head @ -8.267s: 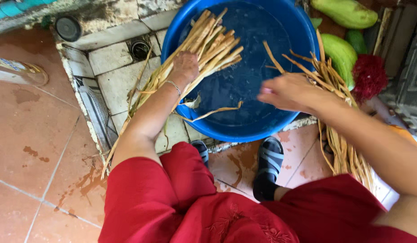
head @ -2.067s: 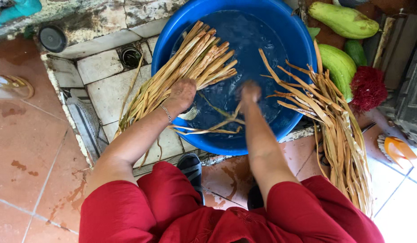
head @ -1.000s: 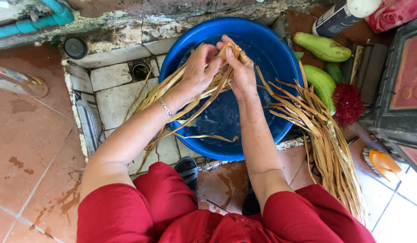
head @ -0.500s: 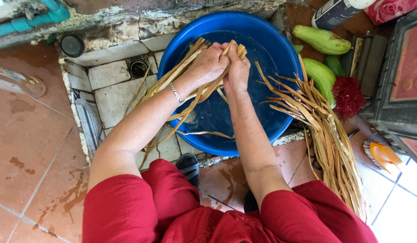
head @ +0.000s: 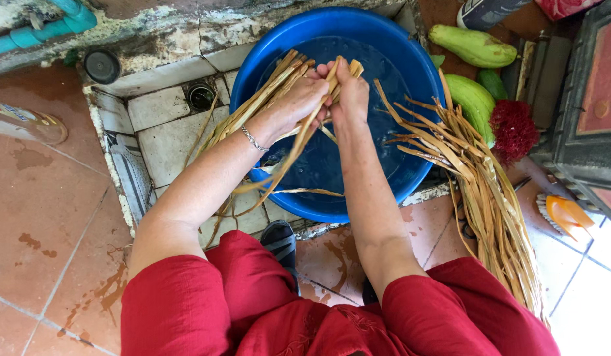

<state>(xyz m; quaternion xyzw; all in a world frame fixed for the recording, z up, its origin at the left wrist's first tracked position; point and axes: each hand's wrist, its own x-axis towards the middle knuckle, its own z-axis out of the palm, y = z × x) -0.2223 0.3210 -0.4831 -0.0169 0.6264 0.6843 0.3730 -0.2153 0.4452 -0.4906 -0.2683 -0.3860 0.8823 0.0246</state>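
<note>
A round blue plastic basin (head: 411, 59) holding dark water sits on worn, stained square tiles (head: 163, 142). To its right, a loose pile of flat, tan, fibrous dried leaf strips (head: 480, 191) fans from the rim down to the floor, its far end cut off by the red sleeve. Over the basin, the left hand (head: 299, 99) and right hand (head: 348, 92) are pressed together, both clamped on a bundle of the same straw-coloured strips (head: 252, 115). Its long axis runs diagonally, cut ends up-right above the water, tails trailing down-left over the rim. The fingertips are hidden.
</note>
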